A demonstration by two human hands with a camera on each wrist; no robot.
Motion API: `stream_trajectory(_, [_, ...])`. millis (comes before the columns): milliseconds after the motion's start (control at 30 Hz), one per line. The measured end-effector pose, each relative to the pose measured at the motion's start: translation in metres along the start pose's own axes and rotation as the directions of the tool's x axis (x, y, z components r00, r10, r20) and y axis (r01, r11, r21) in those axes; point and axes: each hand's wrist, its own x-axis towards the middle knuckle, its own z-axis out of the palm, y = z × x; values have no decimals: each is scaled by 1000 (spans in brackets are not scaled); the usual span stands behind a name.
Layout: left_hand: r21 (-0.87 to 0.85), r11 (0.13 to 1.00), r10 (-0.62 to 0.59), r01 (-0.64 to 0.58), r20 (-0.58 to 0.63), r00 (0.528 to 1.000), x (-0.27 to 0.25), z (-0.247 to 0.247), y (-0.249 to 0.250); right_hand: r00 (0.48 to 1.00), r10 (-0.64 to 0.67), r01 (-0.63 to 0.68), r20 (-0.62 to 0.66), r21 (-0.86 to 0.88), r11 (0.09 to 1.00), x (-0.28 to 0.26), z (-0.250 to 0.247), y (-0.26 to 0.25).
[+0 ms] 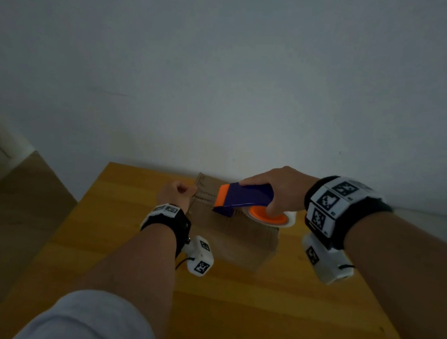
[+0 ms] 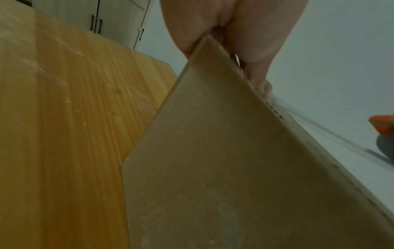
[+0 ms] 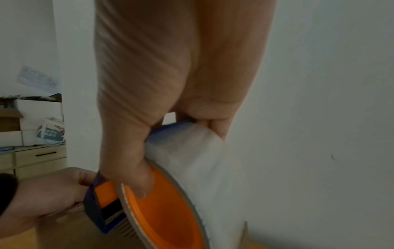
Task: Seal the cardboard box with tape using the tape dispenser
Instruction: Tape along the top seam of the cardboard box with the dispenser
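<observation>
A brown cardboard box (image 1: 236,239) stands on the wooden table. My left hand (image 1: 178,191) grips its far left top corner; the left wrist view shows the thumb on the side wall (image 2: 213,168) and the fingers (image 2: 258,74) over the top edge. My right hand (image 1: 273,191) holds the blue and orange tape dispenser (image 1: 244,197) on the box top, thumb in the orange hub (image 3: 166,215) of the white tape roll (image 3: 202,161). A clear strip of tape (image 2: 319,133) runs along the top from the left fingers toward the dispenser.
The table (image 1: 233,315) butts against a plain wall, with bare wood in front of and beside the box. Floor lies beyond the table's left edge. A white cabinet (image 2: 110,18) and a drawer unit (image 3: 38,158) with boxes on it stand farther off.
</observation>
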Motion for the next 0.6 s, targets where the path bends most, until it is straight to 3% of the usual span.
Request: stream_trajectory(600, [2,1000,0,0,21,1000,-6,5,8,995,97,-97,13,32,995,-40,-1,27])
